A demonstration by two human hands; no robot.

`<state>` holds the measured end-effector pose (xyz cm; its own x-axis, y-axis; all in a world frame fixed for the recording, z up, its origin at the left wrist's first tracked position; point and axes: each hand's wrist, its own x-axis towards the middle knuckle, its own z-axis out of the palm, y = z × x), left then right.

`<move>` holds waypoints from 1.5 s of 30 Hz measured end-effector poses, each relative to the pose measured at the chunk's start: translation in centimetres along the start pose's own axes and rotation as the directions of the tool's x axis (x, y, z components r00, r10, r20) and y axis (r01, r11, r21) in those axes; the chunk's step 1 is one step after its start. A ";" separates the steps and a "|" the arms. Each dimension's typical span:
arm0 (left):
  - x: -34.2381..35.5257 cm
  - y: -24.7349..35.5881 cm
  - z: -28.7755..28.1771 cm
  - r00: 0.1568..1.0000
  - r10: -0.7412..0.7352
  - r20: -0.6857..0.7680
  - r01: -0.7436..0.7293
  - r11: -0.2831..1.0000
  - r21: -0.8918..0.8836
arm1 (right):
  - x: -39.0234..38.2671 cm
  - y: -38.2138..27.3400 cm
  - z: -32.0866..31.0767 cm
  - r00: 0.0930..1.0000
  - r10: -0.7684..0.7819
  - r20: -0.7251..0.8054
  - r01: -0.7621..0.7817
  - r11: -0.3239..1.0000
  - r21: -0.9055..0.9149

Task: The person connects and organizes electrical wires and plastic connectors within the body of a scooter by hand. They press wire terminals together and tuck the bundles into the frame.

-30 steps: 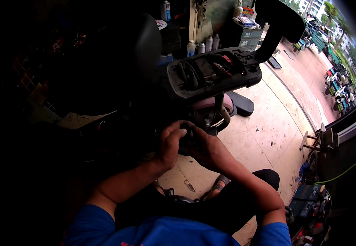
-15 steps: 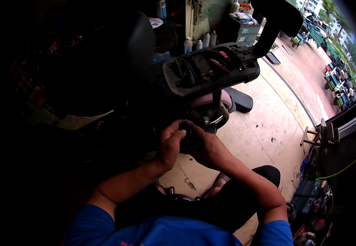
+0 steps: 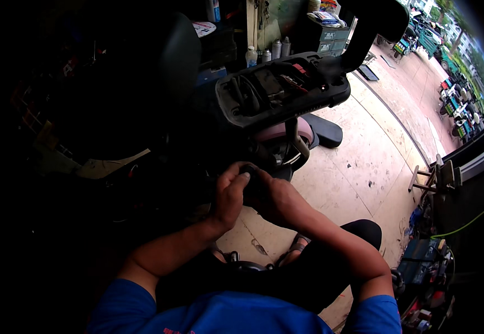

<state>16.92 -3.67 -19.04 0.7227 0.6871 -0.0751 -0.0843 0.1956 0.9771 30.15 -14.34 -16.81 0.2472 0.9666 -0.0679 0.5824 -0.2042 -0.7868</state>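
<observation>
left hand [image 3: 230, 196] and right hand [image 3: 281, 198] both gripping some dark part [image 3: 248, 168], prob to steady it, black tray [image 3: 275, 113] at 1 o'clock

Left hand [image 3: 230, 195] curled; right hand [image 3: 276, 197] alongside

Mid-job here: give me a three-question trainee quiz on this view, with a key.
1. Multiple choice: what colour is the shirt at the lower edge? A red, B blue, C white.
2. True or false: the left hand and right hand are close together at a dark part.
3. Fill in (above/below): in the picture, the open black tray appears ____ the hands.
Key: 1 B; 2 true; 3 above.
</observation>
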 end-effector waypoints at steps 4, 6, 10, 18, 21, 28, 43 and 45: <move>0.0 0.1 0.0 1.000 0.000 -0.012 0.000 1.000 0.019 | 0.0 0.5 0.5 0.998 -0.058 -0.038 0.059 0.998 0.021; 0.0 0.3 0.0 1.000 -0.007 -0.013 0.008 0.999 0.048 | 0.1 0.4 0.5 0.999 -0.048 -0.022 0.048 0.999 0.022; -0.1 0.5 0.1 1.000 0.005 -0.013 -0.004 0.997 0.078 | 0.0 0.2 0.2 0.998 -0.056 -0.016 0.056 0.998 0.036; 0.1 -0.1 -0.1 1.000 0.014 -0.013 -0.014 0.999 0.040 | 0.0 0.0 -0.1 0.999 -0.047 0.004 0.047 0.999 0.020; 0.2 -0.1 -0.1 1.000 0.029 -0.012 -0.029 0.999 0.027 | 0.1 0.2 0.0 0.998 -0.062 0.001 0.062 0.998 0.024; 0.2 -0.1 -0.3 1.000 0.006 -0.001 -0.006 1.000 0.030 | 0.1 0.2 -0.1 0.998 -0.052 0.022 0.052 0.998 0.026; 0.0 -0.4 -0.2 1.000 -0.009 0.020 0.009 1.000 -0.012 | 0.3 -0.3 -0.2 0.998 0.030 0.056 -0.030 1.000 -0.007; -0.1 -0.5 -0.3 0.998 -0.036 0.056 0.042 0.993 -0.114 | 0.4 -2.0 -1.0 0.994 0.051 0.098 -0.060 0.994 0.094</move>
<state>16.66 -3.63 -19.59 0.7626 0.6393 -0.0989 -0.1314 0.3028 0.9440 29.84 -13.74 -14.64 0.1992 0.9655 -0.1679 0.4914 -0.2467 -0.8353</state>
